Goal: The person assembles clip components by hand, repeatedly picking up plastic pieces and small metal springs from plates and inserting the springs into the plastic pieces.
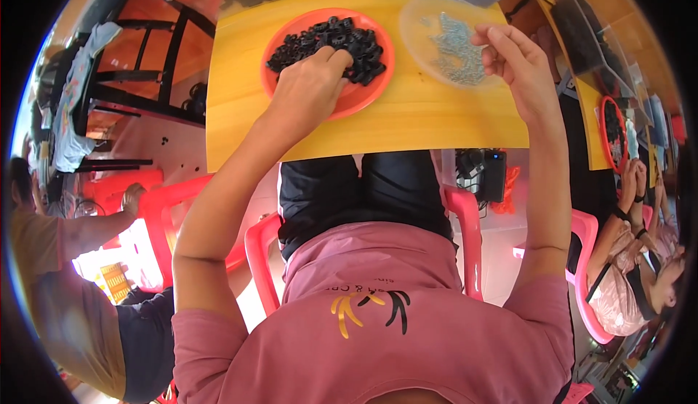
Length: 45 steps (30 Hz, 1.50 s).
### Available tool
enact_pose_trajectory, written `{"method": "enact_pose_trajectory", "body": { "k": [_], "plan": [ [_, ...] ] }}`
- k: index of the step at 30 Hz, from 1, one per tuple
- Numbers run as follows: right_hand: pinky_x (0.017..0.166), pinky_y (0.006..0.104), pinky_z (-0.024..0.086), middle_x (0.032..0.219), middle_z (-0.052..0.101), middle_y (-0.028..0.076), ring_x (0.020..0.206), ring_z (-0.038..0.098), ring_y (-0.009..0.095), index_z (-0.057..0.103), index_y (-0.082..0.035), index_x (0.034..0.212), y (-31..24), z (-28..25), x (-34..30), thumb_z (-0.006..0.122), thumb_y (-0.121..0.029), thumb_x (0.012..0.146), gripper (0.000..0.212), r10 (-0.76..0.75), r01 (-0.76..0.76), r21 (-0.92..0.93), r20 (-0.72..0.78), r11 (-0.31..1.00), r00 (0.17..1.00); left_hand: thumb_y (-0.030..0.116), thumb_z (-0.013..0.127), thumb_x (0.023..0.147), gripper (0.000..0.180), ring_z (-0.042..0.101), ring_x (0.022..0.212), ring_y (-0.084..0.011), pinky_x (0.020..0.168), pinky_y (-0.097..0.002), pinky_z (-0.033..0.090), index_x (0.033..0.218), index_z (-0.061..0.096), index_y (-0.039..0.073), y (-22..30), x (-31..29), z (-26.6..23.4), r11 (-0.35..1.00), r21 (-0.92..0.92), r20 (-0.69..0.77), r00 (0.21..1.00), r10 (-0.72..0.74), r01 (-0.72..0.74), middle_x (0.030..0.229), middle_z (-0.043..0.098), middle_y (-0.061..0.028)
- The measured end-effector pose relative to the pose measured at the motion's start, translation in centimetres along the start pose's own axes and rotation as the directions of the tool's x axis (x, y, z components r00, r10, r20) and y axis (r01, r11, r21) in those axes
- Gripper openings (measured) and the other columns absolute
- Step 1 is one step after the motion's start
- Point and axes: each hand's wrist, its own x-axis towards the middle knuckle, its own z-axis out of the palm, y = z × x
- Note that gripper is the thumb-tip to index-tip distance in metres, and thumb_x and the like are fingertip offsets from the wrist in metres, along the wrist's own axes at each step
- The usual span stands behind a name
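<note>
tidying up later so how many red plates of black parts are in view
2. One red plate sits on the yellow table under the left hand. A second red plate lies at the right, on the neighbouring table, partly hidden; others may be out of sight.

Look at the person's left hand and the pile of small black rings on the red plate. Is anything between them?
Nothing visible. The left hand is already down on the black rings in the red plate. The right hand is over the clear dish of small metal parts.
</note>
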Motion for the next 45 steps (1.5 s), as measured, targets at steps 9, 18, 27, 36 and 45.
{"method": "enact_pose_trajectory", "body": {
  "k": [9, 18, 27, 36, 45],
  "plan": [
    [0.072, 0.0299, 0.05, 0.088, 0.069, 0.008, 0.077, 0.064, 0.018, 0.067, -0.001, 0.101, 4.1, -0.1, 5.9, 0.066, -0.021, 0.089, 0.024, -0.184, 0.227, -0.753, 0.143, 0.618, 0.973, 0.004, 0.067, 0.084, 0.027, 0.062, 0.077, -0.0215, 0.069, -0.0328, 0.05, 0.11, 0.062, 0.003, -0.3, -0.5, -2.0, 0.953, -0.29, 0.08, 0.995, -0.062, 0.083, 0.086, 0.061, -0.0095],
    [0.071, 0.0455, 0.049, 0.083, 0.068, 0.016, 0.082, 0.063, 0.037, 0.067, -0.004, 0.081, 4.6, 1.2, 9.9, 0.061, -0.02, 0.082, 0.017, -0.134, 0.157, -0.949, 0.124, 0.273, 0.983, 0.003, 0.065, 0.09, 0.015, 0.063, 0.084, -0.0093, 0.078, -0.0244, 0.052, 0.105, 0.062, 0.0, -1.5, -2.1, -2.6, 0.317, -0.819, 0.379, 0.865, -0.329, 0.479, 0.092, 0.065, -0.0019],
    [0.071, 0.0429, 0.05, 0.083, 0.07, 0.011, 0.081, 0.066, 0.032, 0.07, -0.006, 0.089, 5.8, 2.1, 11.1, 0.065, -0.022, 0.082, 0.018, -0.169, 0.275, -0.921, 0.235, 0.277, 0.957, 0.005, 0.064, 0.09, 0.014, 0.064, 0.082, -0.0113, 0.078, -0.0258, 0.052, 0.104, 0.062, 0.003, -1.3, -2.5, -2.6, 0.266, -0.837, 0.372, 0.854, -0.363, 0.478, 0.088, 0.066, -0.003],
    [0.073, 0.0446, 0.05, 0.085, 0.069, 0.013, 0.083, 0.065, 0.033, 0.071, -0.008, 0.089, 5.9, 3.4, 11.5, 0.064, -0.017, 0.081, 0.014, -0.116, 0.376, -0.926, 0.378, -0.039, 0.918, 0.004, 0.065, 0.09, 0.018, 0.068, 0.085, -0.0163, 0.078, -0.0283, 0.057, 0.107, 0.061, 0.001, -1.5, -2.8, -2.7, 0.035, -0.892, 0.406, 0.834, -0.375, 0.45, 0.094, 0.066, -0.0065],
    [0.078, 0.0357, 0.05, 0.085, 0.067, 0.01, 0.086, 0.064, 0.023, 0.068, -0.003, 0.094, 5.3, 1.6, 10.7, 0.065, -0.025, 0.084, 0.024, -0.341, 0.35, -0.685, 0.155, 0.64, 0.927, 0.004, 0.063, 0.091, 0.017, 0.069, 0.087, -0.0199, 0.078, -0.03, 0.058, 0.108, 0.061, 0.003, -1.1, -3.2, -2.4, -0.264, -0.911, 0.396, 0.851, -0.345, 0.317, 0.102, 0.068, -0.0117]
  ]
}}
